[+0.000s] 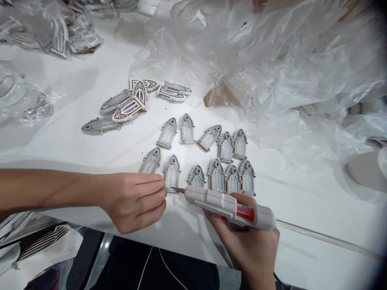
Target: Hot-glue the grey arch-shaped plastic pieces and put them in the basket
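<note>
My right hand (pixel 246 241) is wrapped around a white hot glue gun (pixel 211 201) with a red panel; a long clear glue stick (pixel 320 237) sticks out of its back. The gun's metal nozzle touches or hovers just over the bottom edge of a small grey arched window frame (pixel 171 173). With fingers together, my left hand (pixel 136 201) pinches that frame at its lower left edge; the thumb is hidden. Another arched frame (pixel 150 161) lies partly behind my left hand. Several similar frames (pixel 216 177) lie in two loose rows, some overlapping, one partly behind the gun.
A loose pile of arched frames (pixel 130 108), some showing white and gold faces, lies farther back. Crumpled clear plastic bags (pixel 272 64) cover the back and right. Bagged pieces (pixel 57 34) lie at back left, above a clear plastic object (pixel 21 94). The white table's front edge (pixel 181 251) runs below my hands.
</note>
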Demonstrator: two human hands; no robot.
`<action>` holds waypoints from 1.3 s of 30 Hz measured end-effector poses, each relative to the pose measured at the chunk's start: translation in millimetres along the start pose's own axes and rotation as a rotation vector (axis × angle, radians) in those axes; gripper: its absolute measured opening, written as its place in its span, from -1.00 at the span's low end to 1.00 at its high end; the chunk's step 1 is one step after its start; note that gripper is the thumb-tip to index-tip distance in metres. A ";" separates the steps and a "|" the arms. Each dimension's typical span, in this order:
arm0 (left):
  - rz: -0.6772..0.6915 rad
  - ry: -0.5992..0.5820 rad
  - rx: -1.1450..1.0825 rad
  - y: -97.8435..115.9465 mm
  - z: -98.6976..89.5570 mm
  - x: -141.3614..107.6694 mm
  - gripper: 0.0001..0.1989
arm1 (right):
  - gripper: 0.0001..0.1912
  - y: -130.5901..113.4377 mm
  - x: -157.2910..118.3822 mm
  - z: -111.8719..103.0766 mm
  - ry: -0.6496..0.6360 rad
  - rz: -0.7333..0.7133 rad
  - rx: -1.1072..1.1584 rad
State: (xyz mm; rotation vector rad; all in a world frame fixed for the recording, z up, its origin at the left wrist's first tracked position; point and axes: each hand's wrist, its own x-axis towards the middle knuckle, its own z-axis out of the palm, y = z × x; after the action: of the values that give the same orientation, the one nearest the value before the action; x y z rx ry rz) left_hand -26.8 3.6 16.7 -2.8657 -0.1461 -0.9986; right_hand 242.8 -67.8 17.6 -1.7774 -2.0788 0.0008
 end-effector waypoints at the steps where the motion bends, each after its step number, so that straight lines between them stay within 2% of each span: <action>1: 0.001 0.002 0.006 0.1 0.1 -0.2 -0.88 | -0.71 -0.1 0.0 0.2 -0.005 0.001 -0.004; 25: 0.004 0.011 -0.010 0.1 0.5 0.0 -0.89 | -0.73 -1.1 1.2 0.2 -0.023 -0.024 -0.054; 39: 0.004 0.000 -0.005 -0.7 -1.5 1.1 -0.88 | -0.66 0.4 -0.4 1.8 0.001 0.001 -0.029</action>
State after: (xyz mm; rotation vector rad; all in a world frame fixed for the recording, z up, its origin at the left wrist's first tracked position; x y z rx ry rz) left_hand -27.0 4.2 18.6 -2.8698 -0.1385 -0.9991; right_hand 242.7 -67.6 15.7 -1.7947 -2.0875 -0.0309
